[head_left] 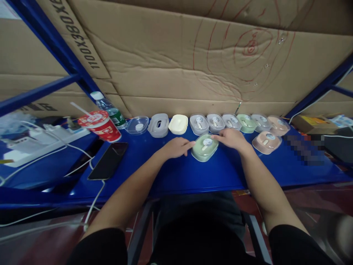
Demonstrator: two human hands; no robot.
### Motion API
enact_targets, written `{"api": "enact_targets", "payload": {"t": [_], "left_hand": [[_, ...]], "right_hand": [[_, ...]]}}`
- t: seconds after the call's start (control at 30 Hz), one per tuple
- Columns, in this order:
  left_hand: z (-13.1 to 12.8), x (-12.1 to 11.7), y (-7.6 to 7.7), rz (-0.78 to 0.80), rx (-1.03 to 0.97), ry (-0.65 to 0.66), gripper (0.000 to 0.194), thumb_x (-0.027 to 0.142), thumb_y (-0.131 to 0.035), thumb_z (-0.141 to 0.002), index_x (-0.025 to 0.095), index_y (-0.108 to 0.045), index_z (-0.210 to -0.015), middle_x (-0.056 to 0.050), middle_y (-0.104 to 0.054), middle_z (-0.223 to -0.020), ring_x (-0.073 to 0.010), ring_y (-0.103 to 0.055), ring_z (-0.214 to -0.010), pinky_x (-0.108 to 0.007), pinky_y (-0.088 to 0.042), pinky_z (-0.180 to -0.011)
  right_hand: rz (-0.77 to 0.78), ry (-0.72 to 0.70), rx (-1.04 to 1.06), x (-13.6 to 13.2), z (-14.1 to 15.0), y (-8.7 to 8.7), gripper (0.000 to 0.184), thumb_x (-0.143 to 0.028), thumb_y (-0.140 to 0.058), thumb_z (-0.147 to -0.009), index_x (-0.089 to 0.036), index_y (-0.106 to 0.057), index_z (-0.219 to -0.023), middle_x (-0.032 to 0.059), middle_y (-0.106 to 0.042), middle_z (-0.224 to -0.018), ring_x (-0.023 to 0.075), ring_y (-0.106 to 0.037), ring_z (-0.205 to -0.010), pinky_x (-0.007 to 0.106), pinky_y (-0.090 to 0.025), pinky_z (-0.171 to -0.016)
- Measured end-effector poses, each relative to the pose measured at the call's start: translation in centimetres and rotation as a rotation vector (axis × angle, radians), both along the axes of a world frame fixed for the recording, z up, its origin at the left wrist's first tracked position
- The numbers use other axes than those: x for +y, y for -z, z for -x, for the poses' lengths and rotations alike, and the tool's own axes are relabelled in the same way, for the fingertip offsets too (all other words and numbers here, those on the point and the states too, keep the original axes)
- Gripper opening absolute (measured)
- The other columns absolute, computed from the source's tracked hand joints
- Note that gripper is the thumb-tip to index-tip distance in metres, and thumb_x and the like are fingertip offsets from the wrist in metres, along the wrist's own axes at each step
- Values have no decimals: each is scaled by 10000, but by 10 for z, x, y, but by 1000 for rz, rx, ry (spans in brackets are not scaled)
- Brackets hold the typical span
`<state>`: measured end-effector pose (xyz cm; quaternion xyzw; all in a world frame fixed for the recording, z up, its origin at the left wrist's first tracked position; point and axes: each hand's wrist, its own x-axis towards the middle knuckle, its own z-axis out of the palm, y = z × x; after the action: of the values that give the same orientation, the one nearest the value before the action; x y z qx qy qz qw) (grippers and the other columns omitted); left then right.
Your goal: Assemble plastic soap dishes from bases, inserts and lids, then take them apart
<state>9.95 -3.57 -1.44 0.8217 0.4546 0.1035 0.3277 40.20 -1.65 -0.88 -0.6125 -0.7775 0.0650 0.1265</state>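
A green lidded container (204,148) with a clear cover, a pale tab and a round label sits on the blue table in front of me. At its left edge is my left hand (178,147), index finger stretched to the rim and thumb apart. My right hand (231,138) reaches the upper right corner with its index finger out, the other fingers partly curled and hidden. Neither hand is wrapped round the container. Just behind stand grey lidded containers (199,125), and a pink lidded container (267,142) stands to the right.
Along the back sit a clear lid (135,124), a grey container part (158,126), a cream tray (178,124) and another green container (246,123). At left are a red cup (103,127), a water bottle (113,114), a phone (109,162) and cables. Cardboard (154,55) walls the back.
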Motion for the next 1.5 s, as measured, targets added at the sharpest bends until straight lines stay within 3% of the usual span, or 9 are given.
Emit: {"api": "enact_targets", "payload": {"t": [0.1, 0.17, 0.33, 0.43, 0.73, 0.93, 1.07, 1.23, 1.5], "left_hand": [[-8, -6, 4, 42, -74, 171, 545, 622, -415, -1040, 228, -762, -895, -29, -791, -793, -169, -715, -668, -313, -530, -722], [-10, -7, 6, -41, -47, 165, 492, 606, -465, -1032, 238, -788, -1085, -34, -800, -833, -201, -748, -784, -331, -538, -782], [-1, 3, 8, -317, 133, -98, 468, 523, -524, -1033, 214, -726, -1321, -73, -813, -1014, -273, -751, -1025, -377, -536, -887], [6, 10, 10, -368, 169, -247, 483, 501, -541, -1036, 218, -660, -1408, -67, -811, -1020, -269, -745, -1066, -363, -536, -913], [13, 19, 18, -306, 302, -376, 739, 612, -543, -1010, 186, -442, -1605, -128, -790, -1115, -319, -736, -1093, -403, -541, -936], [14, 27, 26, -283, 320, -352, 704, 596, -548, -1008, 212, -460, -1590, -113, -789, -1104, -325, -736, -1092, -415, -536, -937], [15, 29, 26, -311, 287, -317, 507, 465, -573, -1020, 225, -567, -1466, -90, -794, -1082, -297, -740, -1066, -389, -536, -900], [14, 28, 20, -351, 325, -445, 304, 359, -545, -1021, 242, -697, -1257, -101, -792, -1108, -310, -733, -1100, -395, -537, -895], [10, 26, 15, -377, 201, -510, 254, 361, -591, -997, 241, -724, -1177, -63, -803, -972, -291, -736, -1044, -376, -526, -870]], "right_hand": [[-223, 167, 12, -8, -4, -13, 573, -734, -610, -928, -223, -660, -675, 97, -667, -672, 230, -572, -655, 341, -307, -582], [-328, 158, 102, -18, 8, -20, 522, -682, -585, -970, -212, -692, -770, 102, -706, -723, 240, -607, -694, 347, -332, -613], [-94, -464, 170, -49, 59, -16, 416, -599, -587, -1013, -226, -703, -872, 64, -740, -851, 219, -656, -797, 334, -394, -702], [120, -652, 64, -56, 74, -7, 395, -571, -647, -990, -226, -661, -798, 40, -710, -830, 191, -624, -745, 318, -355, -645], [124, -140, -241, -36, 33, -13, 459, -645, -635, -966, -216, -665, -808, 93, -739, -803, 244, -637, -701, 344, -263, -575], [83, -313, -94, -39, 53, -5, 381, -597, -631, -991, -238, -699, -883, 39, -765, -853, 230, -692, -804, 313, -344, -638], [62, -382, 31, -36, 69, 11, 319, -557, -672, -981, -246, -727, -939, 27, -775, -862, 214, -705, -803, 304, -391, -672], [16, -276, 194, -16, 55, 26, 344, -563, -655, -982, -239, -740, -903, 23, -772, -815, 198, -692, -746, 296, -403, -657], [-108, -98, 504, 17, 29, 46, 425, -610, -651, -921, -214, -725, -787, 22, -709, -696, 185, -611, -639, 307, -408, -627]]}}
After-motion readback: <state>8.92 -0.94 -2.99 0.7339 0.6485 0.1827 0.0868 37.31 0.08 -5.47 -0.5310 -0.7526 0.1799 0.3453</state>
